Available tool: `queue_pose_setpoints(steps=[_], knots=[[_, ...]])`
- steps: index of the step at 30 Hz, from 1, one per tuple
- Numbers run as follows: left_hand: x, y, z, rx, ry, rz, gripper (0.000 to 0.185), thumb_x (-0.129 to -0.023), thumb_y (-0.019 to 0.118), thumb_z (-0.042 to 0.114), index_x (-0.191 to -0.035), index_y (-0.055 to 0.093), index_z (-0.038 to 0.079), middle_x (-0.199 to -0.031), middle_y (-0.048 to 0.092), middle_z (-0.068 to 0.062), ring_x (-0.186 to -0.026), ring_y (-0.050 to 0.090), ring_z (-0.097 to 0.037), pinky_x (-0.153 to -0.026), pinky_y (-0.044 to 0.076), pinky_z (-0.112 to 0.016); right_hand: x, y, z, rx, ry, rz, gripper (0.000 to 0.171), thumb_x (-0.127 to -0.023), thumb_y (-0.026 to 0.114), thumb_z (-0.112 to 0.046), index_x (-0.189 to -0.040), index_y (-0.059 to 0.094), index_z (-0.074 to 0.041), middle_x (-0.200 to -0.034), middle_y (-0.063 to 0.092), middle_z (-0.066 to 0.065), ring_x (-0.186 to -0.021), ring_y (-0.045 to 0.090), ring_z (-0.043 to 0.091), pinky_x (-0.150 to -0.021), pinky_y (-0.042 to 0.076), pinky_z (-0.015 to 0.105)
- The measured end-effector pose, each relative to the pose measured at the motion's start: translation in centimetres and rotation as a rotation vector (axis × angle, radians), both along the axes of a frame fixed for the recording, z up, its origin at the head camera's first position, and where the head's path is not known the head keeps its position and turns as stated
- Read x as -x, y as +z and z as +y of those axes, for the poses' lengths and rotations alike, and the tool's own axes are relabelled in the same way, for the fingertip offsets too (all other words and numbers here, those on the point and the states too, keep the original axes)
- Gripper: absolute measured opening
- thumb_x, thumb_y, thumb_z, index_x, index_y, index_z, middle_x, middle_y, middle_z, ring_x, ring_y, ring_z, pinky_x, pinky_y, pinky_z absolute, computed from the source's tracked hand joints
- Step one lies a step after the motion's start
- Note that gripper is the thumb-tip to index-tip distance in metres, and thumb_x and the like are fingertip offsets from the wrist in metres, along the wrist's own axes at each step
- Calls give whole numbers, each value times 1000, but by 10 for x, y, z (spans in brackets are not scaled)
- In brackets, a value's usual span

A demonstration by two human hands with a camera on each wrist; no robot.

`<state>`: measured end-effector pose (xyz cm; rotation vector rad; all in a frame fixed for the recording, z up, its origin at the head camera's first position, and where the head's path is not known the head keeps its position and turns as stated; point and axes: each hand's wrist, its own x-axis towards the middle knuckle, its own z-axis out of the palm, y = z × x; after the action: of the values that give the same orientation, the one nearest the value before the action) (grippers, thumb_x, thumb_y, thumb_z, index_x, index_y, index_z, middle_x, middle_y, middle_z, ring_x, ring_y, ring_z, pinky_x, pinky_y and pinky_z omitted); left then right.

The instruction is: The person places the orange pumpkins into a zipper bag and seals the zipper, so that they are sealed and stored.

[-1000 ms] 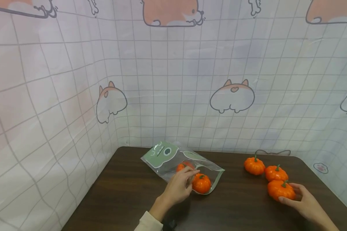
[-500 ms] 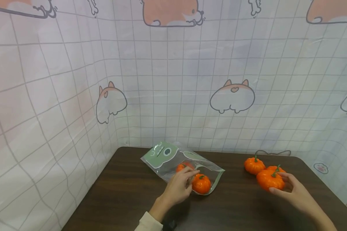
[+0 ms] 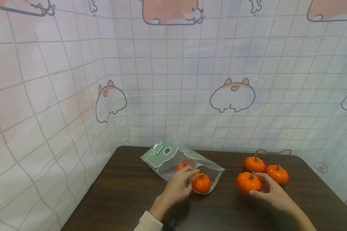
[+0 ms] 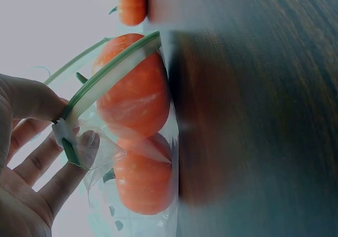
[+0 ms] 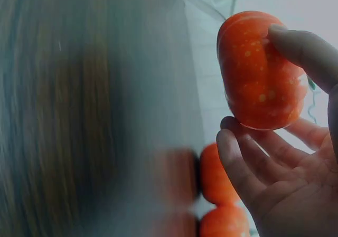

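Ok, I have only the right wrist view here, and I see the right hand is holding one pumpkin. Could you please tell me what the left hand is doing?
Observer: The left hand grips the edge of a clear bag at its mouth.
Operator: Thank you. Is there already something inside this bag?
Observer: Yes, two pumpkins are in it.
Operator: And the held pumpkin, does it touch the bag?
Observer: No. In the head view it is apart from the bag, on its right side, with table top showing between them.
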<state>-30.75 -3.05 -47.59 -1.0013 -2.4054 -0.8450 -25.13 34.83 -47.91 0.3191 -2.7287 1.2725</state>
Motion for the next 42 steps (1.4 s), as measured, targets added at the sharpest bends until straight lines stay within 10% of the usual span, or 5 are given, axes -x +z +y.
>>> queue_pose_setpoints(steps=[25,42], knots=[[3,-1,-2,4,-1,49,58,-78,70,-3,-132,69,17,-111,69,4,-69,45,0,-57,34,-12,24,-10,-77,99,177,-54,69,-88,80,-26,-142,44,-3,-142,53,27,-123,60,40,-86,56,25],[-2,2,0,8,-6,42,52,-80,72,-2,-129,71,13,-108,68,2,-70,45,-1,-60,35,-11,30,-14,-116,53,106,-42,70,-84,83,-33,-140,49,-10,-144,55,25,-120,63,37,-89,57,44]])
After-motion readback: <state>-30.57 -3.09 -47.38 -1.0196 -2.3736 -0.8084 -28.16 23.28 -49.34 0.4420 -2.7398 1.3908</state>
